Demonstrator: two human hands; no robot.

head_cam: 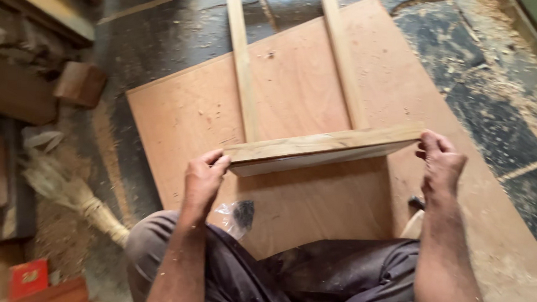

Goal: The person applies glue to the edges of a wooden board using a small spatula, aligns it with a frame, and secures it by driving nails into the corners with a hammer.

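I hold a pale wooden frame [324, 146] by its near crosspiece, tilted up from a plywood sheet [296, 91] on the floor. My left hand [204, 179] grips the crosspiece's left end and my right hand [441, 161] grips its right end. Two long rails [242, 64] run away from the crosspiece toward the top of the view. A small clear plastic bag with dark bits [238, 215] lies on the plywood by my left knee. My knees in dark trousers fill the bottom.
A straw broom [76, 193] lies at the left beside stacked wood pieces [79, 83]. A small red box [28, 277] sits at the bottom left. Sawdust and shavings cover the dark floor [498, 89] at the right. A dark tool part [416, 203] shows near my right wrist.
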